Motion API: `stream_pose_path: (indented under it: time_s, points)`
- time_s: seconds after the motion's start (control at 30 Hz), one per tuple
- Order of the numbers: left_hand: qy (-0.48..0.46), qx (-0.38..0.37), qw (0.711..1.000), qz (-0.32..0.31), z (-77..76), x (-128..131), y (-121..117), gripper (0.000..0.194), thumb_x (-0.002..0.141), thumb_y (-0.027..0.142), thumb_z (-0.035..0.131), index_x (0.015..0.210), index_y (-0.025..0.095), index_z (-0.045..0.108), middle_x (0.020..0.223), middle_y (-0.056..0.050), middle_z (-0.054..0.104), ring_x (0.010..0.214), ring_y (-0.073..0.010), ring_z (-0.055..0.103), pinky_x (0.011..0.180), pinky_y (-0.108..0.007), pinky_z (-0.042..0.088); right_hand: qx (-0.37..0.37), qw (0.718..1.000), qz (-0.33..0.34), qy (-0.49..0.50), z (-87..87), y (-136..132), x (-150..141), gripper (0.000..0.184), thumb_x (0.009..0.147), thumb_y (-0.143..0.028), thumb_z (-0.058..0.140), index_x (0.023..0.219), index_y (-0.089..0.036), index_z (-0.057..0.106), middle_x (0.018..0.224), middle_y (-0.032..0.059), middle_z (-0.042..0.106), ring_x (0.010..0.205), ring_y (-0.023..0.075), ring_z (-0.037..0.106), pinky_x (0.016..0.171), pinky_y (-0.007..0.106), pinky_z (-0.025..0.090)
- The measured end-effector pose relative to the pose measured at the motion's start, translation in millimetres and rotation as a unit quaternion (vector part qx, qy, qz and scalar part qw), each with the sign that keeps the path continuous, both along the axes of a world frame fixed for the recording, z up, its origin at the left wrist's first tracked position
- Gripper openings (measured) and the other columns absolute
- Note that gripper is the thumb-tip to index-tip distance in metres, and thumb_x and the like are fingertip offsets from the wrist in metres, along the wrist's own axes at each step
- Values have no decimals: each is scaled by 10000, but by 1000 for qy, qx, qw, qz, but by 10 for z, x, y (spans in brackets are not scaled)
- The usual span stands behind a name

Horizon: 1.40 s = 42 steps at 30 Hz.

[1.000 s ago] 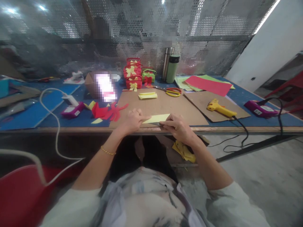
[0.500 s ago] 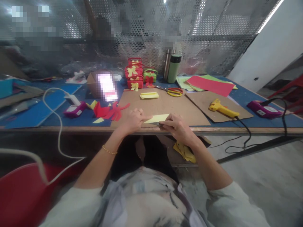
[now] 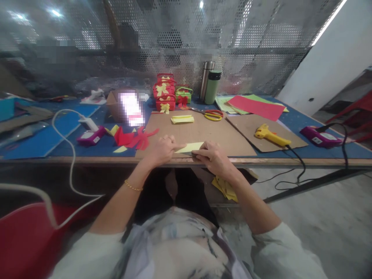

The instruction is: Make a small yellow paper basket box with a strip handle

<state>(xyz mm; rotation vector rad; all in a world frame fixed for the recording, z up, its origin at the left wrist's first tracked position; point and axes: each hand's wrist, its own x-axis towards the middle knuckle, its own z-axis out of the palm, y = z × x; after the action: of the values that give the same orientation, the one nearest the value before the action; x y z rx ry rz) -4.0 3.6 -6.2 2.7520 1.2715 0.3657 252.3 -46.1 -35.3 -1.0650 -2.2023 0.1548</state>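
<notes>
A pale yellow paper strip lies on a brown cardboard sheet near the table's front edge. With the index finger stretched out and the others curled, my left hand presses down the strip's left end. My right hand is closed at its right end, fingers pinched around a thin, dark, flat thing along the near edge; its kind is unclear. Farther back on the cardboard rests a folded yellow paper piece.
Scissors, red gift boxes with bows, a green box and a green flask stand behind. Red paper scraps lie left. On the right are a yellow glue gun, coloured sheets and a purple device.
My right hand has shifted slightly left along the strip, while my left hand stays pressed at its left end. The whole view has tilted a little.
</notes>
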Motion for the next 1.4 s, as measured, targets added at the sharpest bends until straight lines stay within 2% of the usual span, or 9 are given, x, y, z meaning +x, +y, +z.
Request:
stream_pose_path:
  time_s: [0.17, 0.27, 0.37, 0.5, 0.67, 0.93, 1.1, 1.4]
  points:
    - [14, -3, 1000, 18, 21, 47, -30, 540, 1007, 138, 381, 1388, 335, 710, 1043, -84, 576, 994, -231, 512, 946, -393, 381, -5, 1000, 1, -6, 45, -26, 7, 275, 1022, -194, 578, 1094, -255, 836, 943, 95, 679, 878, 219, 579, 766, 373, 374]
    - [31, 10, 999, -3, 70, 29, -45, 537, 1013, 156, 394, 1439, 333, 668, 1065, -87, 589, 993, -233, 516, 934, -384, 381, -5, 1000, 1, -1, 45, -25, 0, 273, 1017, -190, 579, 1064, -253, 840, 913, 92, 672, 856, 220, 573, 765, 371, 385]
    - [45, 8, 999, -27, 148, -79, -34, 501, 1041, 209, 394, 1453, 326, 653, 1076, -89, 602, 985, -233, 519, 912, -373, 373, -1, 1000, 3, 2, 17, -6, 4, 269, 1015, -197, 580, 1055, -252, 840, 900, 93, 667, 840, 222, 569, 758, 371, 396]
    - [67, -2, 997, -24, 217, -300, 21, 450, 1040, 217, 419, 1307, 352, 755, 1013, -69, 593, 934, -219, 508, 898, -373, 342, 6, 1000, 7, 5, -19, 10, 20, 275, 1016, -197, 577, 1074, -264, 837, 896, 92, 664, 846, 225, 573, 763, 376, 403]
    - [72, -5, 997, -39, 188, -445, 85, 406, 1040, 251, 465, 1285, 363, 768, 989, -62, 570, 910, -206, 493, 906, -373, 330, 12, 1000, 1, 0, -41, 34, 2, 272, 1017, -209, 582, 1108, -257, 834, 903, 98, 667, 855, 232, 584, 758, 382, 402]
    - [55, 11, 997, -55, 158, -457, 68, 428, 1058, 270, 433, 1353, 363, 729, 1005, -72, 584, 934, -211, 503, 905, -369, 343, 11, 1000, 4, -7, -60, 69, -23, 279, 1025, -218, 573, 1118, -269, 831, 928, 96, 675, 856, 226, 590, 764, 384, 395]
    - [64, 7, 997, -43, 164, -451, 61, 417, 1049, 260, 444, 1306, 360, 757, 1007, -70, 583, 929, -212, 505, 902, -379, 345, -3, 1000, 25, 7, -8, 12, -4, 285, 1026, -204, 564, 1120, -252, 828, 920, 88, 671, 866, 218, 600, 766, 373, 406]
    - [57, 19, 997, -57, 139, -472, 81, 430, 1056, 280, 433, 1363, 360, 723, 998, -70, 590, 934, -204, 506, 901, -362, 358, 7, 1000, 15, -5, -21, 65, -77, 283, 1022, -213, 573, 1127, -270, 829, 925, 94, 675, 885, 233, 588, 792, 388, 394]
